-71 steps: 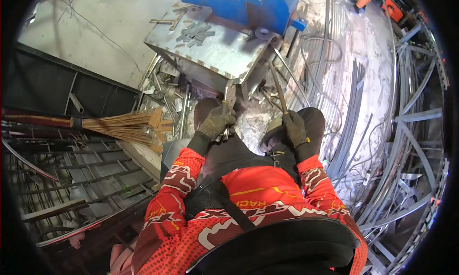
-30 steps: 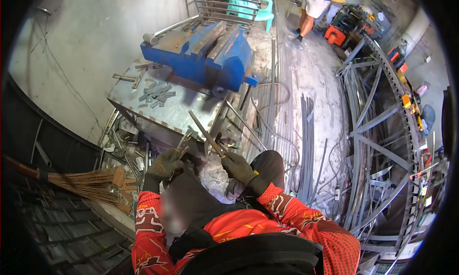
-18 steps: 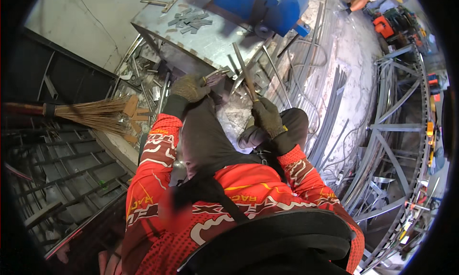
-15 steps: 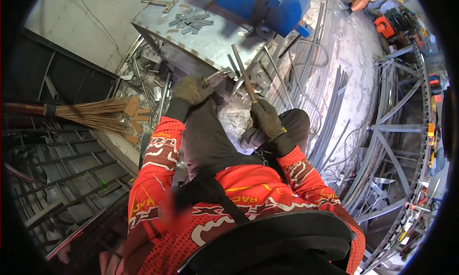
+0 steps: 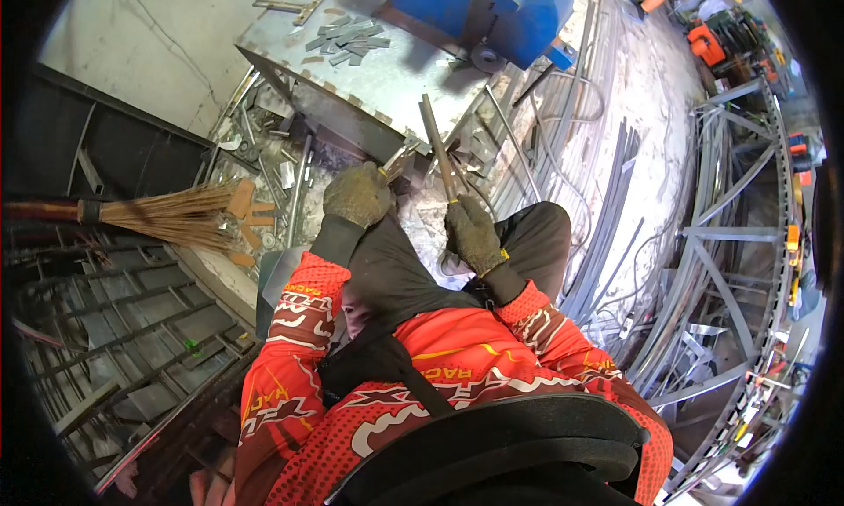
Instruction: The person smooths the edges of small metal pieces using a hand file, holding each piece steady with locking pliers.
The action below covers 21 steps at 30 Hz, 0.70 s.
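My left hand (image 5: pixel 358 196), in a dirty olive work glove, is closed around a short metal tool (image 5: pixel 398 161) beside the bench's front edge. The tool looks like pliers, but its exact kind is unclear. Gloved alike, my right hand (image 5: pixel 475 233) grips the lower end of a long metal bar (image 5: pixel 435 141). The bar slants up and away from me, grey at its far end and brownish near the glove. Both hands are above my knees, apart from each other. On the metal bench (image 5: pixel 352 84) lies a pile of small flat metal pieces (image 5: pixel 347 40).
A blue machine (image 5: pixel 527 18) stands on the bench. Metal offcuts (image 5: pixel 286 174) litter the floor, and long steel strips (image 5: pixel 607 216) lie to the right. A broom (image 5: pixel 167 218) extends from the left above a metal grid (image 5: pixel 132 330). A steel frame (image 5: pixel 730 235) stands far right.
My left hand has moved slightly toward me and right, with the tool lower. My right hand has shifted left and a little nearer, bringing the bar with it.
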{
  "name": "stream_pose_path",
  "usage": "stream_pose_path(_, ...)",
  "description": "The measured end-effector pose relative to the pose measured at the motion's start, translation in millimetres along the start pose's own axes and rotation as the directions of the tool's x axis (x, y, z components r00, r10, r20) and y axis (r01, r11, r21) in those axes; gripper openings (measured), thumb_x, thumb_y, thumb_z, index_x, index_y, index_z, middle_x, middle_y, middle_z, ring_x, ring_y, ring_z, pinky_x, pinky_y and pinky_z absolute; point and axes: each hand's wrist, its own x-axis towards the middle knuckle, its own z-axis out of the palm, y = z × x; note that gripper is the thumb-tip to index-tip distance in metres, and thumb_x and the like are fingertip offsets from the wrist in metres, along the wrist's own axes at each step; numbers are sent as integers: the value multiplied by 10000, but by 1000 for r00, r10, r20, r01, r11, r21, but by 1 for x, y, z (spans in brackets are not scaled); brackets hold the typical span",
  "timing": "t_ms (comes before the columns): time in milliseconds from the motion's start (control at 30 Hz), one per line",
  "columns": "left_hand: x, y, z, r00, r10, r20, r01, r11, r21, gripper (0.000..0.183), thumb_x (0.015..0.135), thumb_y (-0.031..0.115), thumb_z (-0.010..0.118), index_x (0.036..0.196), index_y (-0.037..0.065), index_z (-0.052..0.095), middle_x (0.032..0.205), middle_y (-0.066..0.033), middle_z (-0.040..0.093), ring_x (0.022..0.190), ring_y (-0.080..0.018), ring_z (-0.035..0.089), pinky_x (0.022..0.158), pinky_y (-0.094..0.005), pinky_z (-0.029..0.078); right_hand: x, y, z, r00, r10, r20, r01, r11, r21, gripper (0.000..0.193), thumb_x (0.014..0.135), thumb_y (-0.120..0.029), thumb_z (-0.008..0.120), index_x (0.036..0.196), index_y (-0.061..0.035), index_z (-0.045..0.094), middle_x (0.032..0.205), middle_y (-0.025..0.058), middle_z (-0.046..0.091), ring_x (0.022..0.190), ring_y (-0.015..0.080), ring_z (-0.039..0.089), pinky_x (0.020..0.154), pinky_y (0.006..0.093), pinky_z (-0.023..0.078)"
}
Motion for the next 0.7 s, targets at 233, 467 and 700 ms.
stream_pose_path(233, 7, 6, 0, 999, 32, -37, -31, 999, 23, 331, 872, 339, 616, 951, 31, 706, 943, -259, 722, 925, -456, 703, 816, -558, 562, -6, -28, -2, 1000, -11, -10, 10, 996, -89, 249, 1038, -272, 598, 975, -31, 589, 799, 38, 572, 653, 141, 513, 590, 326, 439)
stream_pose_path(467, -9, -15, 12, 997, -78, -6, 77, 996, -33, 324, 832, 366, 684, 900, 53, 729, 929, -268, 727, 901, -463, 706, 789, -562, 565, 25, 16, 30, 957, -290, 3, 259, 851, -457, 348, 1061, -313, 515, 1241, -22, 576, 1019, 329, 663, 914, 434, 677, 726, 478, 526)
stream_pose_path(700, -1, -1, 5, 1000, -2, -7, 2, 1000, 28, 332, 844, 383, 657, 902, 66, 736, 949, -225, 737, 939, -428, 710, 825, -534, 568, 26, 19, 17, 908, -411, 78, 394, 777, -491, 387, 1055, -327, 473, 1201, 25, 540, 946, 352, 638, 875, 525, 637, 758, 608, 474)
